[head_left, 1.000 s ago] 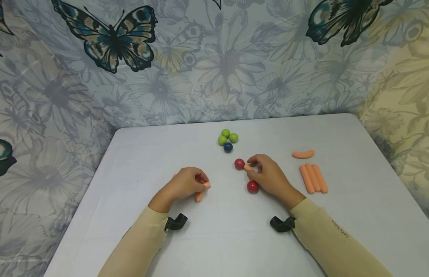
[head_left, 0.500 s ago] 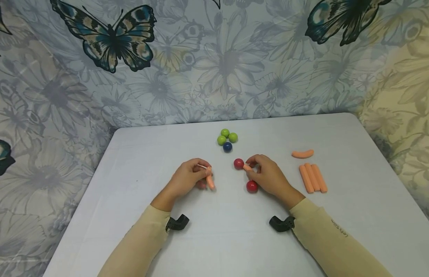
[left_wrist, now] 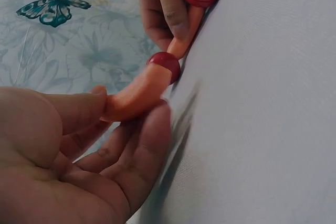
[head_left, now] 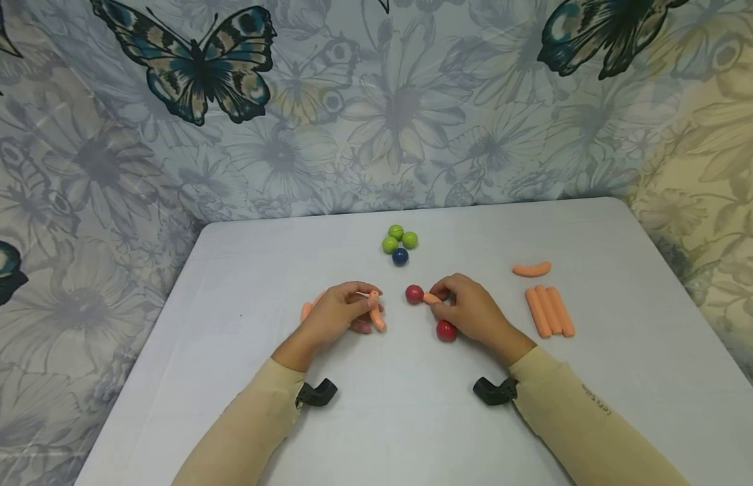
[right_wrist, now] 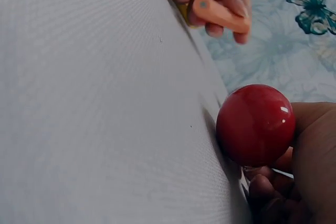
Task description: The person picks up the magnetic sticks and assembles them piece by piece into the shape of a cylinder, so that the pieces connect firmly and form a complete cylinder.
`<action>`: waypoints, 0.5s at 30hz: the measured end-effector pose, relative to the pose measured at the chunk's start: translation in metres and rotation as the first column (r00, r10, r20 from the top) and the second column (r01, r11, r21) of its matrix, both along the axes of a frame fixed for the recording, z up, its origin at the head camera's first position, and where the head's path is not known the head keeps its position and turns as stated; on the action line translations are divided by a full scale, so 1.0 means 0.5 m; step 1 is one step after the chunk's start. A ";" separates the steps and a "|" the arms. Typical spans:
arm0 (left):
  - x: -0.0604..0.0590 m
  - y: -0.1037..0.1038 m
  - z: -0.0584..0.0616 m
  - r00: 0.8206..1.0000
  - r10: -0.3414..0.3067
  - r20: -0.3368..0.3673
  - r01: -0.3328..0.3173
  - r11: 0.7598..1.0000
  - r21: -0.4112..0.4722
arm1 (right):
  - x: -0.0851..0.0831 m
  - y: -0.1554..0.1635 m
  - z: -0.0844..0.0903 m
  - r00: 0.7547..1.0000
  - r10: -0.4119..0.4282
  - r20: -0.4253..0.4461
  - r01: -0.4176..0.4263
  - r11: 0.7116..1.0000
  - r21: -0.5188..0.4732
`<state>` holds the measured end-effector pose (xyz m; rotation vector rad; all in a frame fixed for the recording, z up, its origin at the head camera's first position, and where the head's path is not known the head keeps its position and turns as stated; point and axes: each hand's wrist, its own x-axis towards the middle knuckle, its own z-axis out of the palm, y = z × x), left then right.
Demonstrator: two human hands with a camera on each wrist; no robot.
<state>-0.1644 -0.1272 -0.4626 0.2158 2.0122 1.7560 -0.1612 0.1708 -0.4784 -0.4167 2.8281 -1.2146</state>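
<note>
My left hand pinches a short curved orange stick between thumb and fingers, off the table; in the right wrist view a small dark dot marks its end. My right hand holds another orange stick, mostly covered by the fingers. That stick has a red ball at its far end and a second red ball at its near end, as the left wrist view shows. In the head view a gap separates the left stick from the nearer red ball.
Several green balls and a dark blue ball sit together at the back. On the right lie a curved orange stick and several straight orange sticks. More orange pieces show partly behind the left hand.
My left hand has lifted and turned the curved stick, carrying it right, closer to the red balls. The right hand has shifted its stick slightly, and the far red ball moved a little left and nearer.
</note>
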 end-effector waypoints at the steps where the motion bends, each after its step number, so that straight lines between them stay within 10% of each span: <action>1: 0.000 0.001 0.000 1.000 -0.004 0.007 0.004 1.000 0.003 | 0.000 0.000 0.000 1.000 0.003 0.002 -0.003 1.000 0.001; 15: 0.015 0.017 0.006 1.000 0.027 0.011 -0.025 0.993 -0.112 | 0.001 -0.003 -0.003 1.000 0.016 -0.016 -0.016 1.000 0.012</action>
